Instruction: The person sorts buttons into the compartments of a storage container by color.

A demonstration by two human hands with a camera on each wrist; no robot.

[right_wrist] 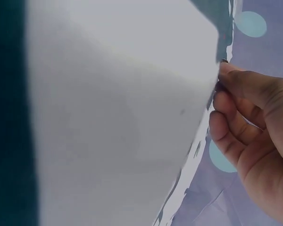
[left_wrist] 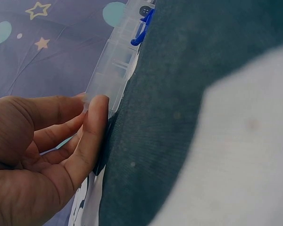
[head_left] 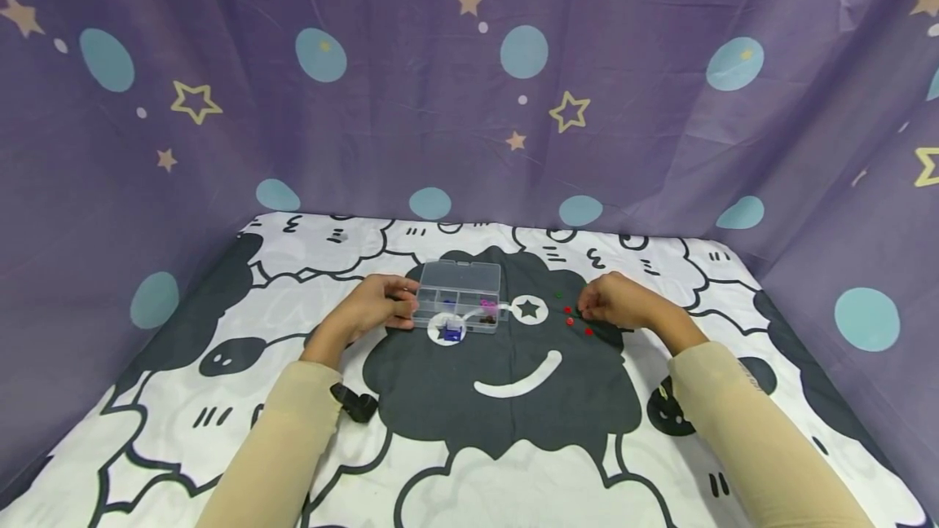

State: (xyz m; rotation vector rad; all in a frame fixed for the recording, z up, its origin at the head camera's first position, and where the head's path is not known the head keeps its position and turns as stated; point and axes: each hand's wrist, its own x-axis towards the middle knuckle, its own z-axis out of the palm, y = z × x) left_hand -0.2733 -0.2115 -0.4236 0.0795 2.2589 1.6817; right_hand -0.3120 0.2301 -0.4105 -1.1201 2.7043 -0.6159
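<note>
A clear plastic compartment box (head_left: 456, 277) lies on the cloth with its lid raised at the back. My left hand (head_left: 383, 301) grips its left end between thumb and fingers; the left wrist view shows the hand (left_wrist: 52, 146) at the box's end wall (left_wrist: 101, 87). Pink and dark small pieces sit in the right compartments, and a dark holed button (left_wrist: 145, 10) shows in the left wrist view. Off to the right, my right hand (head_left: 614, 300) pinches a tiny dark button (right_wrist: 224, 60), mostly hidden by the fingertips. Red buttons (head_left: 569, 321) lie just left of that hand.
A small blue plastic piece (head_left: 452, 333) is at the box's front. One green button (head_left: 558, 295) lies behind the red ones. The sheep-print cloth (head_left: 506, 414) covers the table, and a purple curtain (head_left: 440, 129) hangs behind and at both sides.
</note>
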